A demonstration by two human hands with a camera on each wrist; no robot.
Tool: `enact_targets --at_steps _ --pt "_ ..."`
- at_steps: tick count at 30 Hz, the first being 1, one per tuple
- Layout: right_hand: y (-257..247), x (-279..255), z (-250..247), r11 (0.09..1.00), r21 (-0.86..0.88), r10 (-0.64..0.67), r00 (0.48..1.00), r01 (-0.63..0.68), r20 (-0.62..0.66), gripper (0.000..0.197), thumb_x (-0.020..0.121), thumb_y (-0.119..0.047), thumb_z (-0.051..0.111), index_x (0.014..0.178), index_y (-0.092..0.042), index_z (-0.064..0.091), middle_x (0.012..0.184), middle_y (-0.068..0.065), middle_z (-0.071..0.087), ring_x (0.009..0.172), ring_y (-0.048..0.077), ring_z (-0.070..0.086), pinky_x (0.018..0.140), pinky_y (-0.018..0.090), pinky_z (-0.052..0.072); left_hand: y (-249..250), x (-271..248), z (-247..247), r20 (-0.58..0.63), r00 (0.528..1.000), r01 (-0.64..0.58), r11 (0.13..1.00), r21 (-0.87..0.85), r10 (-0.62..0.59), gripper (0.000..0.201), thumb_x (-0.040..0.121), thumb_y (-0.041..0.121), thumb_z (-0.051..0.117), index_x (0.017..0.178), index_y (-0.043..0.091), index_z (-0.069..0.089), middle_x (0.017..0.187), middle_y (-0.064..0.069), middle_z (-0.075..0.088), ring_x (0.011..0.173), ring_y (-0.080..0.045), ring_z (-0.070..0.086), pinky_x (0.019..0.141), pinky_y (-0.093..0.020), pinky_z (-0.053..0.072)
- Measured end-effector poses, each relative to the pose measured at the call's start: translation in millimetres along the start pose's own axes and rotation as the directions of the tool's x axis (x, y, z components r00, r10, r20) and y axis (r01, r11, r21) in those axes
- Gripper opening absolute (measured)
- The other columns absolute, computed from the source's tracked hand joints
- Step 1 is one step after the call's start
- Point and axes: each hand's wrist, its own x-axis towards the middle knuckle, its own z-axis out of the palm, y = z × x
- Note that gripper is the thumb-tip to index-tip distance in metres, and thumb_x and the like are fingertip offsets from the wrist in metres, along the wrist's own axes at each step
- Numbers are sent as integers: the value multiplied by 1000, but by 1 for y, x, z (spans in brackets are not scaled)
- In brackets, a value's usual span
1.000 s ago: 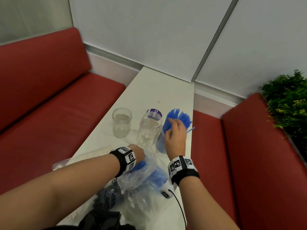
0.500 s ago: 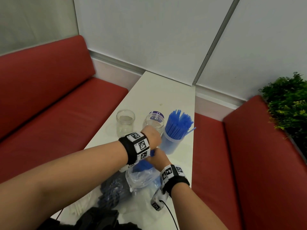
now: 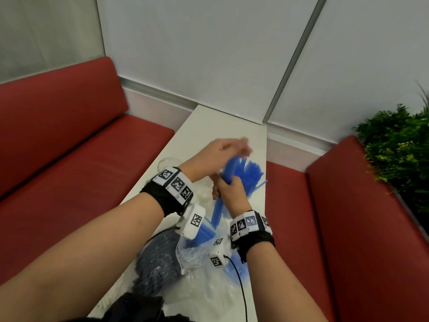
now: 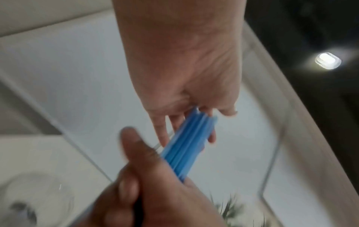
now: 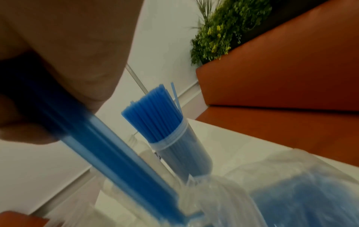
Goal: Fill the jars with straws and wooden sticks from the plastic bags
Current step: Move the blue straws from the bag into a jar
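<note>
Above the white table [image 3: 216, 126], the right hand [image 3: 228, 194] grips a bundle of blue straws [image 4: 186, 147] around its middle; the left hand [image 3: 222, 151], fingers straight, presses flat on the top ends. Straws look light, slick, easily kinked — best held mid-length, loosely squeezed. Counted: one jar [image 5: 186, 153] already packed with straws, two clear jars partly hidden, one plastic bag [image 3: 197, 252] with straws left — wooden sticks not clearly seen.

The head view looks down from above onto the white table [image 3: 209, 126], mid-frame. Both wrist views sit very close and tilt upward; each shares with it the bundle of blue straws [image 4: 186, 147] [image 5: 108, 147] [image 3: 228, 173].
</note>
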Motion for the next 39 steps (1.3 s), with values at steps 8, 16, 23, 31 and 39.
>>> enact_targets --at_steps 8,16,23,31,39 --pt "-81 10 -26 925 336 -146 983 177 -115 46 87 -35 77 59 -21 44 52 -2 32 46 16 29 52 32 37 -53 -18 11 168 753 624 608 -491 -636 57 104 47 34 100 0 65 104 -17 66 98 -33 64 99 -44 48" --pt "-82 5 -29 941 276 -167 979 195 -119 46 94 -26 71 60 -20 41 52 -1 33 46 17 31 53 32 38 -81 -15 43 285 640 690 371 -621 -713 30 104 26 40 80 10 51 55 -2 49 36 -8 43 28 -14 25" --pt "-83 13 -83 968 -245 -39 994 62 98 28 91 -28 73 72 -11 63 81 12 68 80 19 67 71 28 58 -107 11 48 160 759 607 597 -525 -631 20 102 20 43 83 13 47 51 1 43 38 -8 39 31 -15 18" --pt "-93 30 -137 867 -484 200 971 -115 129 18 91 -19 72 83 -4 69 70 12 68 58 22 61 57 27 54 -129 32 56 -11 936 338 889 311 -352 24 96 15 56 80 3 69 77 -12 69 59 -15 58 57 -25 46" --pt "-54 68 -135 787 -596 130 988 -155 -86 21 89 -15 72 90 6 68 74 21 70 51 15 63 53 19 50 -161 25 80 220 943 -60 522 851 -250 36 94 2 52 130 7 52 131 -9 55 118 -25 55 98 -31 44"
